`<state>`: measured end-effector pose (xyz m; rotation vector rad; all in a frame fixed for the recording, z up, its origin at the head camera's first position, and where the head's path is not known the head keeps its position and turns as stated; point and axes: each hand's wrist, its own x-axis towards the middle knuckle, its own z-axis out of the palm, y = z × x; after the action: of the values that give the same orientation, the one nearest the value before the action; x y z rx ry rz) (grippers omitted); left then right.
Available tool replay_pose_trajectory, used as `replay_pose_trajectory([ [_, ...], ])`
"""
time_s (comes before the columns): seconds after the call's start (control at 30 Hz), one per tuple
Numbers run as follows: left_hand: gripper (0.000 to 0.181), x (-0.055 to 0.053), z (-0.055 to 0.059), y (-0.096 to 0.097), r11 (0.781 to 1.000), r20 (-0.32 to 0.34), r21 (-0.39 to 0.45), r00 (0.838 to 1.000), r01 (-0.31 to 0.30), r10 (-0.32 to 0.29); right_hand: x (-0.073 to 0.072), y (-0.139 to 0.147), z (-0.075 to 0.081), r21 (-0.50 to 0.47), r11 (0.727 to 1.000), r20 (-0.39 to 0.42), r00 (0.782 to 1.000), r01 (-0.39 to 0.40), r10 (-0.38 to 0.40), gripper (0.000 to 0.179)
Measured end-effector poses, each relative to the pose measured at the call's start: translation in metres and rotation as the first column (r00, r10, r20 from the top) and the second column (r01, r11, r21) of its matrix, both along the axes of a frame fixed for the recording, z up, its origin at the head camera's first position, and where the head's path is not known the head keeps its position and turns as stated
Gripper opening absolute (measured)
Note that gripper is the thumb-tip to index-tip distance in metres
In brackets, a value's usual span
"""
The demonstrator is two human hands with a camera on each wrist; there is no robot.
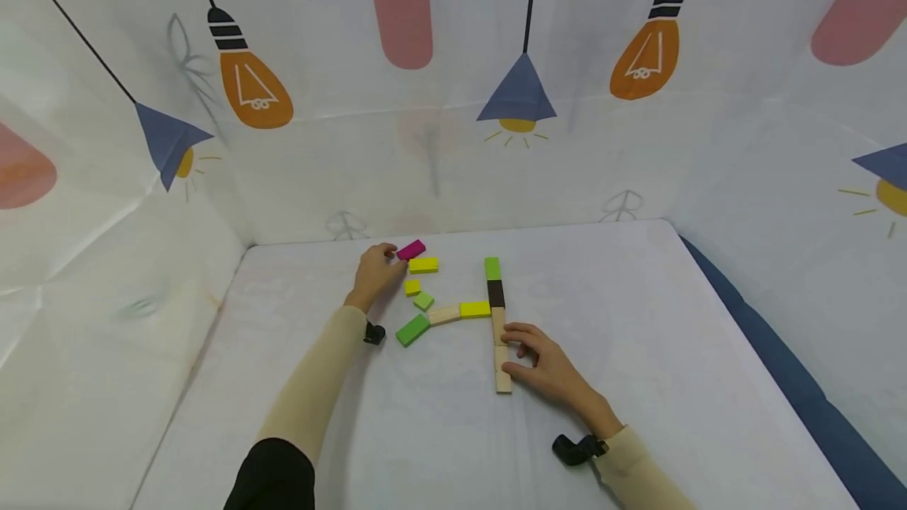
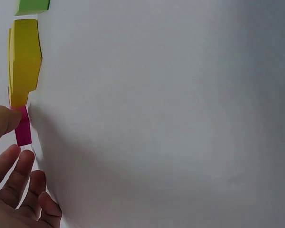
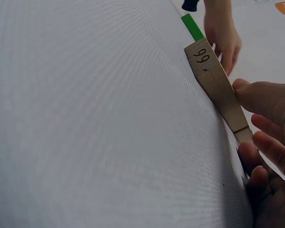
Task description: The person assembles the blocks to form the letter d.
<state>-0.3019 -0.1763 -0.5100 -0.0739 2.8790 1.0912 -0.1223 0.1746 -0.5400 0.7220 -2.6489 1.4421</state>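
Observation:
At the far end of the white table, my left hand (image 1: 373, 272) is beside a magenta block (image 1: 412, 249). In the left wrist view the thumb overlaps this magenta block (image 2: 23, 130), while the other fingers are spread below it. A yellow block (image 1: 423, 265) lies just nearer. My right hand (image 1: 549, 368) has its thumb and fingertips along the right side of two plain wooden blocks (image 1: 503, 372) laid end to end. One wooden block (image 3: 213, 78) has "99" marked on its end in the right wrist view. A dark block (image 1: 495, 293) and a light green block (image 1: 492, 267) continue that straight line.
From the line, a yellow block (image 1: 475, 309), a wooden block (image 1: 444, 315) and a green block (image 1: 413, 330) branch left. A small light green block (image 1: 423, 301) and a small yellow block (image 1: 412, 287) curve up behind. A patterned white sheet (image 1: 439, 156) hangs around the table.

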Motion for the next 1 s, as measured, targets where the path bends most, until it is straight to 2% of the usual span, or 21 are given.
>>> replay_pose_trajectory([
  [0.33,0.038,-0.002,0.002,0.001,1.000,-0.028,-0.005,1.000,-0.010,0.010,0.000,-0.002,0.002,0.000,1.000,-0.009,1.000,-0.006,0.006,0.045],
  [0.57,0.039,0.006,0.003,-0.004,1.000,-0.011,0.008,1.000,-0.028,0.029,-0.001,-0.002,0.000,0.007,1.000,-0.003,1.000,-0.002,0.002,0.045],
  [0.77,0.040,0.014,0.007,-0.009,0.999,-0.015,-0.034,1.000,-0.014,0.014,0.000,-0.001,0.001,0.009,1.000,-0.004,1.000,-0.001,0.001,0.046],
  [1.0,0.041,0.025,0.009,-0.015,1.000,-0.027,-0.009,1.000,-0.005,0.005,0.001,-0.001,0.002,0.012,1.000,0.009,1.000,0.009,-0.009,0.046],
])
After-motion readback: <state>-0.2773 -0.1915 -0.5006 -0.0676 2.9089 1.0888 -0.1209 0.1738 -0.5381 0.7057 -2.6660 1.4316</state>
